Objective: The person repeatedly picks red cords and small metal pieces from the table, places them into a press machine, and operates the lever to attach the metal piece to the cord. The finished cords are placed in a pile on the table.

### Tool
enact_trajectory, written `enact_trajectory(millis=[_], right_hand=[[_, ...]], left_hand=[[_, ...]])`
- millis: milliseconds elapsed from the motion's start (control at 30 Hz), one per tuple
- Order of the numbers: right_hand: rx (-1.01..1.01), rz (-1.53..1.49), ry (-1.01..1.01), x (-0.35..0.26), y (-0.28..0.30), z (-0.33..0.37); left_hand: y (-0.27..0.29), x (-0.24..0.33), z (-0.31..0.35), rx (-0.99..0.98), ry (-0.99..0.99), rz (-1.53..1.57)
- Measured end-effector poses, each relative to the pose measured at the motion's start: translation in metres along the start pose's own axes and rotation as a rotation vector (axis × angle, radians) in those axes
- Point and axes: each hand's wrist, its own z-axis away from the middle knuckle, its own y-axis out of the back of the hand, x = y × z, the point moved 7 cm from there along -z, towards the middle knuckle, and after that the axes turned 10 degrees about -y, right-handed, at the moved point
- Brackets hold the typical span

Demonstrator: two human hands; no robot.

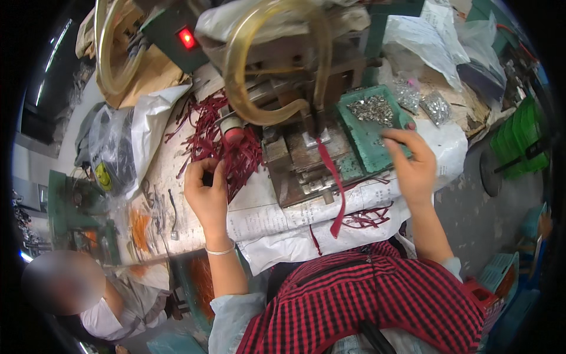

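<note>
Over the workbench's (191, 229) near edge, a flat maroon ribbon strip (331, 171) trails above creased white sheeting (283, 245), its far end at the rust-stained press's (286, 156) metal block. Hands well apart: left hand (204, 187), fingers curled, at the tangled ribbon pile's (243, 154) near side; right hand (417, 170), blurred, forefinger extended leftward at the green tray's (367, 147) near right corner. Whether either grips anything: cannot tell. Small shiny metal pieces (370, 110) heap toward the tray's far edge; a yellowed translucent hose (233, 71) arches above.

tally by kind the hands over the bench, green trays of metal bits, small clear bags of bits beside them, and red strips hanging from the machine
hands: 2, left and right
tray: 1
bags: 2
strip: 1
total: 6
</note>
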Motion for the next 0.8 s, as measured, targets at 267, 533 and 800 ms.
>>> enact_trajectory(millis=[267,533,800], right_hand=[[-0.071,-0.461,-0.077,-0.035,-0.084,-0.014],[-0.199,-0.68,-0.209,-0.057,-0.092,-0.009],[-0.44,-0.604,-0.148,-0.061,-0.068,-0.012]], left_hand=[[-0.041,-0.02,0.029,0.044,0.099,0.303],[-0.006,0.113,0.012,0.256,-0.287,0.479],[-0.055,0.191,0.035,-0.088,-1.02,0.007]])
